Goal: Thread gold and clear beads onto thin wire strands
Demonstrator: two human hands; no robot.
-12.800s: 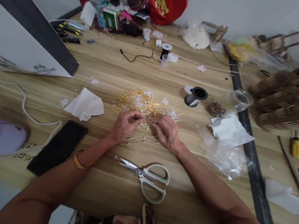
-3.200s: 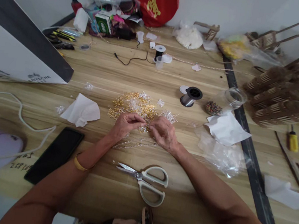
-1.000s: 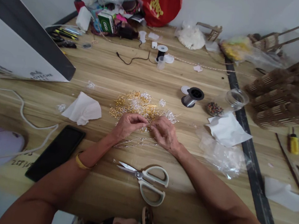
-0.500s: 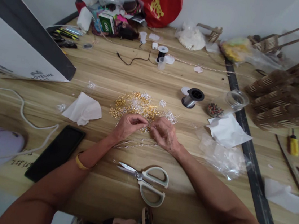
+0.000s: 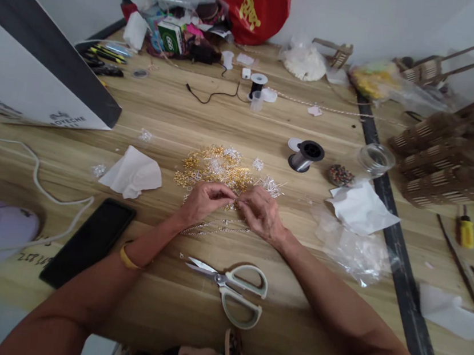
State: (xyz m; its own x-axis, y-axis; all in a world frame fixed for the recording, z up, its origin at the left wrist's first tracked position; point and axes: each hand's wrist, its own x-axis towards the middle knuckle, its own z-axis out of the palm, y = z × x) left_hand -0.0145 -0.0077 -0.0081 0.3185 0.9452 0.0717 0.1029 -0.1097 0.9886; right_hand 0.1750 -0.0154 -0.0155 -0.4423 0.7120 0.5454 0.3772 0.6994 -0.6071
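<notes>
My left hand and my right hand meet fingertip to fingertip at the near edge of a pile of gold and silver beads and jewellery findings. Both are closed in a pinch; whatever lies between the fingers is too small to make out. Just below them a thin silver chain lies in strands on the wooden table. Closer to my body rest scissors with pale handles, blades slightly apart and pointing left. Thin silver pins stick out of the pile beyond my right hand.
A black phone and white paper lie to the left. To the right are a wire spool, a tipped clear jar with dark beads, a plastic bag and brown woven baskets. A large box stands at far left.
Almost nothing differs. Both hands keep their pinch in the same place, with only a very slight shift of the fingertips and of the whole view.
</notes>
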